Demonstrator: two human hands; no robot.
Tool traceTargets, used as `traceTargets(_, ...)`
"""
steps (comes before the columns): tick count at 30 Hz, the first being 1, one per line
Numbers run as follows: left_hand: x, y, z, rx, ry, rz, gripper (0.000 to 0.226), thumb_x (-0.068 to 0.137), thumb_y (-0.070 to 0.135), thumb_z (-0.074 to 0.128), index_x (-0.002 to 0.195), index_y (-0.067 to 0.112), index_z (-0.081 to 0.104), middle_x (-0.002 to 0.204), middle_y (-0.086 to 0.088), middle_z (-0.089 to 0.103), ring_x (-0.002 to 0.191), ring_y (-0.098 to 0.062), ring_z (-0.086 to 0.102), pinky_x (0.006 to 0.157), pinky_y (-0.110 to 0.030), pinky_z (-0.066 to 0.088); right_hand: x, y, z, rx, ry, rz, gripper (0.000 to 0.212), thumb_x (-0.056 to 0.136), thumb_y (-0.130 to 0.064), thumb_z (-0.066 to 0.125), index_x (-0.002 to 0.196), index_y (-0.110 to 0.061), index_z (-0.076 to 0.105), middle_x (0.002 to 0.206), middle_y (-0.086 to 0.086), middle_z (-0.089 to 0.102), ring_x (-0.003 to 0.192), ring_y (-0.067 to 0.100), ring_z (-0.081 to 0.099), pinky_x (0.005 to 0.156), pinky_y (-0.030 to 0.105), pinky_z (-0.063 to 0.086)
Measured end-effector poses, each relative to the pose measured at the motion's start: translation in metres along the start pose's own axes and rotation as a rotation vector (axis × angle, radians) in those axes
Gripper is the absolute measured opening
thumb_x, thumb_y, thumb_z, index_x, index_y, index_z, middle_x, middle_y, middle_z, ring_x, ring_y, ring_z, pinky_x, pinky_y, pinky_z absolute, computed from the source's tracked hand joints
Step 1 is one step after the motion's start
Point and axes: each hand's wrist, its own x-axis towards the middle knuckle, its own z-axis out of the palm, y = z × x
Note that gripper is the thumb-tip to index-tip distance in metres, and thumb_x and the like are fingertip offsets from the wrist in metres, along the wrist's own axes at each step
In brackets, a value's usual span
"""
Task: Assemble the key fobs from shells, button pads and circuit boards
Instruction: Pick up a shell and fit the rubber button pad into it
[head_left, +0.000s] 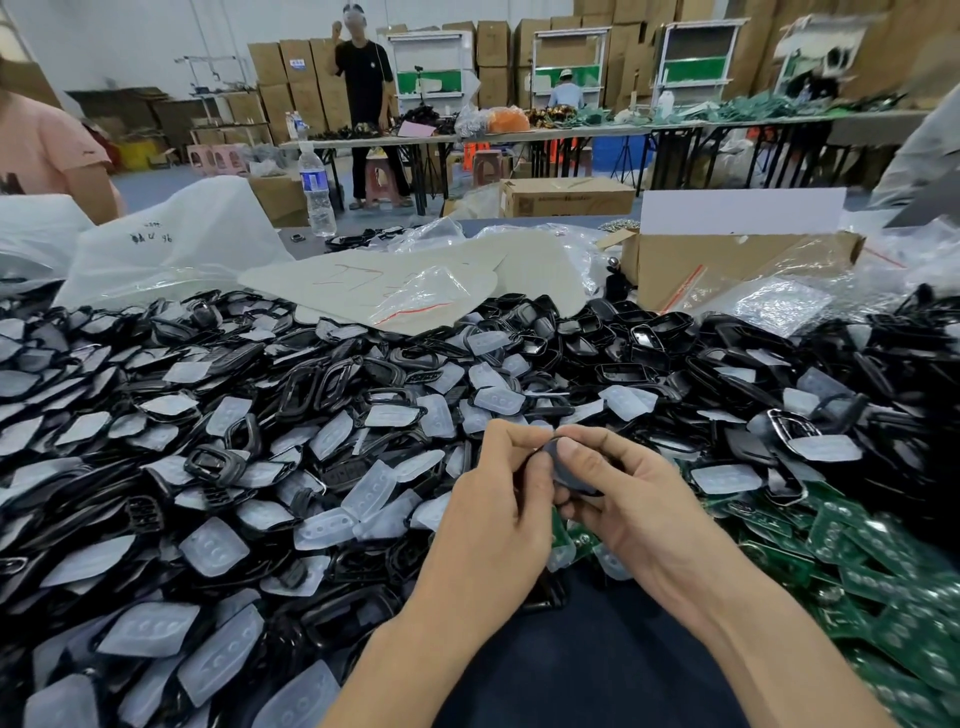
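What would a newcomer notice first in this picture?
A huge heap of black shells and clear button pads spreads across the whole foreground. Near the bottom centre, the left hand and the right hand both pinch one dark shell; green circuit boards lie piled at the right.

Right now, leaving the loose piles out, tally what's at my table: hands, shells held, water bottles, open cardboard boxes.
Hands: 2, the left hand and the right hand
Shell pinched between both hands: 1
Bottle: 1
Box: 1
Total: 5
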Motion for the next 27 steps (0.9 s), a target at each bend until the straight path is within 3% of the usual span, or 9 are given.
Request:
traceTargets(3, -0.0005, -0.0015, 0.0005, -0.008, -0.014, 0.027, 0.011, 0.105, 0.026, 0.047, 0.109, 0.036, 0.049, 0.091, 0.012, 0.071, 0.083, -0.01, 0.069, 0.068, -0.022, 0.054, 0.0001, -0.0009, -0.0007, -0.024, 0.013, -0.001, 0.014, 0.074, -0.018, 0.075, 0.086, -0.012, 0.079, 0.074, 0.009, 0.067, 0.059, 0.015, 0.061, 0.055, 0.023, 0.053)
traceTargets(9, -0.0036, -0.0024, 0.0014, 0.001, -0.079, 0.058, 0.012, 0.103, 0.035, 0.04, 0.113, 0.041, 0.045, 0.092, 0.009, 0.068, 0.084, -0.018, 0.067, 0.072, -0.041, 0.055, 0.0009, -0.0013, -0.0022, -0.026, 0.025, 0.013, 0.018, 0.071, -0.015, 0.073, 0.087, -0.007, 0.071, 0.068, 0.009, 0.065, 0.054, 0.016, 0.059, 0.051, 0.024, 0.051)
traceTargets(14, -0.0051, -0.0035, 0.0003, 0.097, -0.114, 0.098, 0.012, 0.102, 0.039, 0.037, 0.11, 0.048, 0.039, 0.091, 0.017, 0.065, 0.08, -0.008, 0.065, 0.066, -0.029, 0.052, -0.0009, -0.0042, -0.0057, -0.085, 0.026, 0.069, 0.019, 0.066, -0.017, 0.076, 0.082, -0.01, 0.067, 0.069, 0.007, 0.065, 0.054, 0.016, 0.059, 0.048, 0.025, 0.049)
traceTargets(19, -0.0029, -0.0004, 0.0018, 0.029, -0.07, 0.065, 0.013, 0.103, 0.037, 0.038, 0.111, 0.044, 0.045, 0.092, 0.014, 0.068, 0.083, -0.012, 0.068, 0.069, -0.033, 0.054, -0.0003, -0.004, -0.0066, -0.117, 0.011, 0.007, 0.015, 0.068, -0.023, 0.08, 0.081, -0.017, 0.077, 0.072, 0.006, 0.066, 0.06, 0.015, 0.062, 0.053, 0.024, 0.051)
traceTargets(22, 0.0, 0.0001, 0.0062, -0.014, 0.019, 0.009, 0.014, 0.103, 0.033, 0.04, 0.11, 0.043, 0.048, 0.091, 0.012, 0.069, 0.077, -0.012, 0.067, 0.065, -0.032, 0.053, 0.0016, -0.0021, -0.0062, -0.057, 0.013, -0.036, 0.023, 0.069, -0.029, 0.081, 0.089, -0.02, 0.08, 0.078, 0.008, 0.07, 0.065, 0.015, 0.064, 0.06, 0.023, 0.054)
traceTargets(27, 0.0047, -0.0006, 0.0087, -0.093, 0.114, -0.121, 0.025, 0.106, 0.022, 0.044, 0.1, 0.045, 0.049, 0.094, 0.015, 0.071, 0.076, -0.013, 0.065, 0.066, -0.03, 0.053, 0.0057, 0.0042, -0.0052, 0.021, 0.061, -0.065, 0.022, 0.075, -0.013, 0.073, 0.096, -0.013, 0.08, 0.087, 0.016, 0.074, 0.068, 0.019, 0.069, 0.065, 0.023, 0.058)
